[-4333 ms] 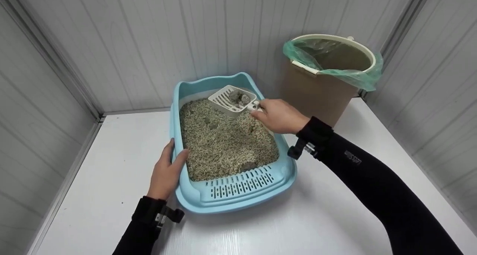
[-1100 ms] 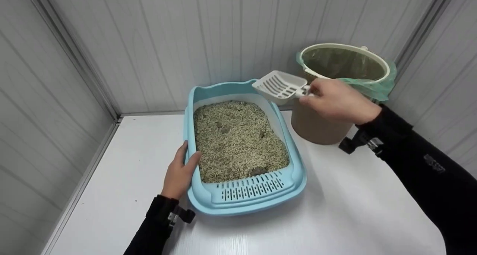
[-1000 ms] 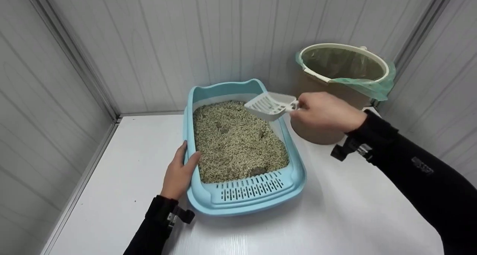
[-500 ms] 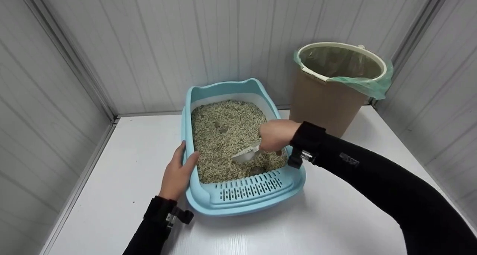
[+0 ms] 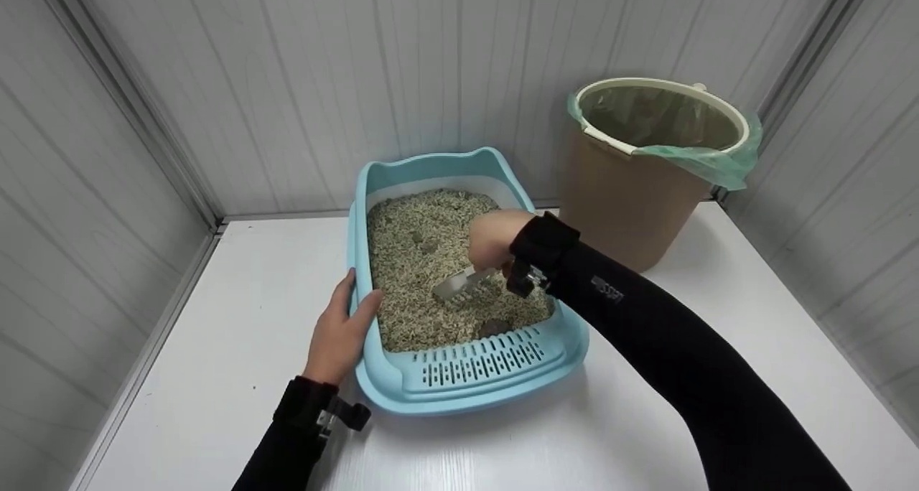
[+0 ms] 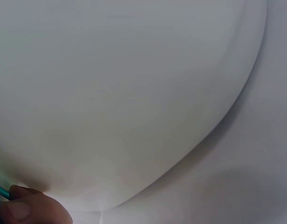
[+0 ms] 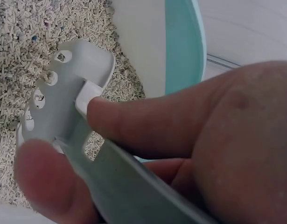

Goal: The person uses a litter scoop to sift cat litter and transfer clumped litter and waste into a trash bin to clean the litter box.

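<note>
A blue litter box [image 5: 402, 398] with a slotted front ledge stands in the head view, filled with pale pellet litter [image 5: 409, 290]. My left hand [image 5: 337, 337] grips its left rim, thumb over the edge and the other fingers outside. With curled fingers and thumb, my right hand [image 7: 148, 121] holds the handle of a white slotted litter scoop [image 7: 73, 70]. In the head view the scoop's head is tilted down into the litter, right of centre, and partly covered by pellets. A dark clump [image 5: 494, 327] lies beside the front ledge; smaller dark lumps [image 5: 428, 248] sit farther back.
A tan bin [image 5: 624, 204] lined with a green bag [image 5: 718, 166] stands behind and right of the litter box, its top uncovered. Panelled walls [image 5: 301, 103] enclose the white table [image 5: 194, 319] at the back and sides.
Earlier the scoop carried grey clumps above the litter; about a second ago it appeared near the bin without them. It has since moved left and down into the litter. The left hand stayed on the rim.
</note>
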Tool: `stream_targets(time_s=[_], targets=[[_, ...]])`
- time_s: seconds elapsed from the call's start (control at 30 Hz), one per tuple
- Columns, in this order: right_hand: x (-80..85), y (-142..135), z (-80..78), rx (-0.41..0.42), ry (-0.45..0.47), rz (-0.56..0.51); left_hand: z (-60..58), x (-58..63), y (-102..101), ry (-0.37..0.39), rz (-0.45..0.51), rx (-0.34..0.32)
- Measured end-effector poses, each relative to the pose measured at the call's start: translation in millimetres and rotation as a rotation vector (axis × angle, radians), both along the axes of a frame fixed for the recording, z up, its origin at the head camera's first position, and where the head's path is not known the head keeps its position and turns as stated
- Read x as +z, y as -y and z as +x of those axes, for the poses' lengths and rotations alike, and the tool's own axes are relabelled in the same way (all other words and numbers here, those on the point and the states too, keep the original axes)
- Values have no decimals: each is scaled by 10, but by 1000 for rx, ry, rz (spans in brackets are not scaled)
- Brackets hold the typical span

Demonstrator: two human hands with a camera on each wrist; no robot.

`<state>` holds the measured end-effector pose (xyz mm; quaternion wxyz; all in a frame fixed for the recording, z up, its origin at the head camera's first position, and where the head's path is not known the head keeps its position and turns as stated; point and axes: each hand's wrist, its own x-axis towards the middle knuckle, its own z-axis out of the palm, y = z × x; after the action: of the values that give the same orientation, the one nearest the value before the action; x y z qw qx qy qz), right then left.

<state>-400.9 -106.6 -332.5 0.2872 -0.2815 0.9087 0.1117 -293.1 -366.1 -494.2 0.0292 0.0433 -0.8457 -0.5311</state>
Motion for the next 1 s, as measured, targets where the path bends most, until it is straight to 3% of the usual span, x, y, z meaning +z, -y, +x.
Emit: stream_targets(time_s=[0.1,0.23,0.37,0.57,0.67,0.7,0.9,0.93,1.0], targets=[[-104,73,-6,-244,40,-158,12,1,27,-2,5,4],[-304,167,-46,-347,29,-235,8,-11,31,-7,14,-4],[-538,259,-110,-331,-14,-249,2,-20,18,-11,15,-4],[-852,358,-226,-394,-55,-390,-13,-15,3,-11,22,-2],[-952,389,-282,-365,-54,-425,-13,-12,-5,-14,15,-3],[-1075,384,-366,-346,-54,-454,-12,-13,-7,-18,10,-3],[-1240,451,-467,-306,-74,-460,-4,-5,1,-26,0,-7],[-1175,480,-417,-310,-74,-447,-2,-3,5,-23,1,-8],[-1206,502,-422,-307,-90,-454,-7,-8,11,-19,1,-7]])
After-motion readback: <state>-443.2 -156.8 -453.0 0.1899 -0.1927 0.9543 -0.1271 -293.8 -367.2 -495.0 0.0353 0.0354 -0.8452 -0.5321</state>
